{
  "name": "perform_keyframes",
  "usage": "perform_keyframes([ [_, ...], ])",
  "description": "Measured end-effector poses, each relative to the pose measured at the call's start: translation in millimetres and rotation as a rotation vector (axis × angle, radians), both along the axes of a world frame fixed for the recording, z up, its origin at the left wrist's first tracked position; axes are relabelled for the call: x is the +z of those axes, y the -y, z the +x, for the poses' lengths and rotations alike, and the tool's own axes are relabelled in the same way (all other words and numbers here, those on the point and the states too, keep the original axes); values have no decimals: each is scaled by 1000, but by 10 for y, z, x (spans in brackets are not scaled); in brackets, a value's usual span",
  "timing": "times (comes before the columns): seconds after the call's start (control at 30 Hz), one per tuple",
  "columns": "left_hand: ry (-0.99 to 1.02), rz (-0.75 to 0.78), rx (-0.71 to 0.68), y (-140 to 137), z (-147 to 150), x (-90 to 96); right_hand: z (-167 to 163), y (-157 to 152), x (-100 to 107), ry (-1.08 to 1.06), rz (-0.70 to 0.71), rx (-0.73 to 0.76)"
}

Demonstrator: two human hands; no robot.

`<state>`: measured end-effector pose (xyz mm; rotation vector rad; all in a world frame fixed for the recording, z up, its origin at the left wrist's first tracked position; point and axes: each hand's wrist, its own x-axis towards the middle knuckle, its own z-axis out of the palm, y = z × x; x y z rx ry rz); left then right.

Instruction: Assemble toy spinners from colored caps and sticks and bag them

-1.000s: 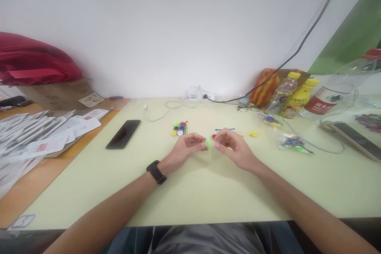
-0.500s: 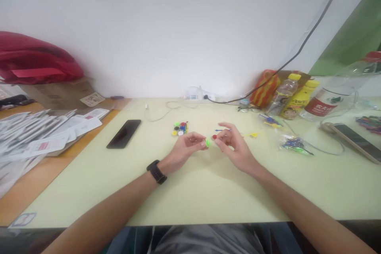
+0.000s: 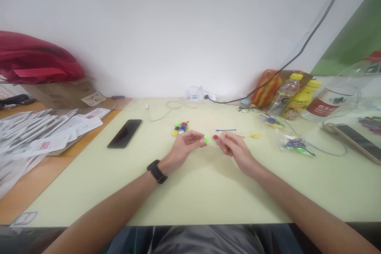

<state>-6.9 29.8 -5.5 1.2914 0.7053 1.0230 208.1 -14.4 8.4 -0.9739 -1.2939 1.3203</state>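
Observation:
My left hand (image 3: 189, 145), with a black watch on its wrist, is closed in a pinch on a small bright green plastic piece (image 3: 206, 140). Just across a narrow gap, my right hand (image 3: 235, 147) has its thumb and fingers pressed together at a small red round piece (image 3: 215, 137), which shows at the fingertips. Behind my left hand lies a cluster of coloured round pieces (image 3: 177, 128) beside thin blue and yellow sticks (image 3: 187, 126). Beyond my right hand are a thin blue stick (image 3: 226, 130) and a yellow piece (image 3: 254, 135).
A black phone (image 3: 125, 133) lies to the left, past which are stacked white packets (image 3: 50, 143). On the right are clear bags of plastic parts (image 3: 294, 144), another phone (image 3: 358, 141) and bottles (image 3: 302, 103). A cable (image 3: 229, 102) and eyeglasses (image 3: 249, 109) lie near the wall.
The raised index finger of my right hand has come down and closed against the thumb. My left hand still pinches the green piece and has barely moved.

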Motion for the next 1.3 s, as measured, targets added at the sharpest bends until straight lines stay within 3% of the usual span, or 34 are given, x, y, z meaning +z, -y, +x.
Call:
perform_keyframes([
  [0.17,-9,1,-2,4,4,1,-36,25,9,-14,-72,-87],
  [0.33,-11,20,10,-2,9,-13,55,-18,4,32,-161,224],
  [0.47,-12,22,5,-4,11,-23,25,-15,24,-23,-80,-18],
  [0.57,-15,18,12,-4,10,-25,-22,5,26,-48,-133,-103],
  [0.63,-20,18,20,-5,10,-25,-8,-2,14,-68,-201,-37],
  [0.73,-19,24,37,-6,14,-27,82,-50,-5,-125,-246,186],
  [0.8,-18,27,40,-5,16,-28,141,-87,-6,-170,-215,227],
  [0.93,-32,18,32,3,18,-23,133,-100,12,-176,-145,87],
  [1.17,-52,16,-30,51,31,34,-21,-20,-21,21,43,83],
  [1.3,-53,16,-84,92,53,64,-28,-37,-89,94,75,98],
])
